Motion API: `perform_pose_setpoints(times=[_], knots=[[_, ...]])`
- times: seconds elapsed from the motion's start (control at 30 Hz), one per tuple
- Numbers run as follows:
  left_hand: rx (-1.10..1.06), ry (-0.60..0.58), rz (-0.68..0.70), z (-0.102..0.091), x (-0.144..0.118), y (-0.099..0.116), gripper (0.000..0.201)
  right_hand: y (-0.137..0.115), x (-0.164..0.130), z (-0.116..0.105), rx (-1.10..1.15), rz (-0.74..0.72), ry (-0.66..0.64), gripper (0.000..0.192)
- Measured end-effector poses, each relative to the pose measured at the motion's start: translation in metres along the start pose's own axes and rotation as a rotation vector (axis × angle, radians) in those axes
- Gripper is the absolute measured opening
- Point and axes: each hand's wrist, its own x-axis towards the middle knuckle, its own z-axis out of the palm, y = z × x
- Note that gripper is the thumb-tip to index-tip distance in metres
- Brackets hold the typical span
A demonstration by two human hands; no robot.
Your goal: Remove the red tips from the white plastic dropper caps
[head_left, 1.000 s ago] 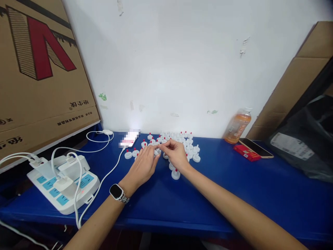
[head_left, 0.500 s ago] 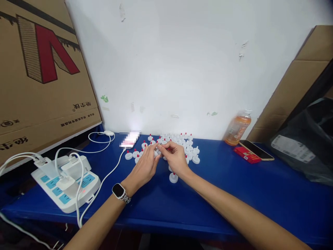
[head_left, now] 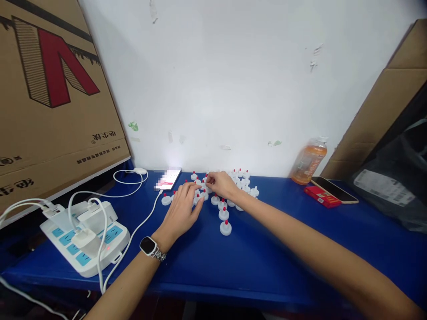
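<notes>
Several white plastic caps with red tips stand on the blue table. The nearest red-tipped cap (head_left: 226,228) is upright in front of the cluster, with another white cap (head_left: 223,214) just behind it. My left hand (head_left: 182,206) is over the left side of the caps, fingers stretched out and thumb apart, holding nothing visible. Above the middle of the cluster, my right hand (head_left: 222,184) has thumb and fingers pinched together. Whatever lies between those fingertips is too small and hidden to make out. Behind the right hand are more white caps (head_left: 245,182), some without a visible red tip.
On the left sits a white power strip (head_left: 86,262) with plugged-in chargers and loose cables. A lit phone (head_left: 171,178) leans near the wall. To the right are an orange drink bottle (head_left: 310,162), a red packet (head_left: 322,196) and another phone (head_left: 335,190). Cardboard (head_left: 60,120) stands at left.
My hands, together half a second ago, have parted. The left has come back and opened; the right has moved slightly farther back over the caps. More red-tipped caps show between them.
</notes>
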Motion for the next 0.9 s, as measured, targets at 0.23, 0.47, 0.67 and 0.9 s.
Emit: perform_pose_setpoints(times=[0.23, 0.47, 0.67, 0.9], knots=[[-0.002, -0.013, 0.007, 0.001, 0.0, 0.001, 0.026, 0.018, 0.027, -0.01, -0.027, 0.098, 0.044, 0.033], [-0.005, -0.026, 0.024, 0.003, 0.001, 0.0, 0.02, 0.036, 0.081, -0.013, -0.321, 0.307, -0.053, 0.023], [0.01, -0.051, 0.02, 0.002, -0.001, -0.002, 0.021, 0.026, 0.09, 0.004, -0.342, 0.308, -0.144, 0.02], [-0.018, 0.033, 0.006, -0.001, 0.0, 0.0, 0.025, 0.01, 0.058, -0.03, -0.236, 0.23, -0.06, 0.014]])
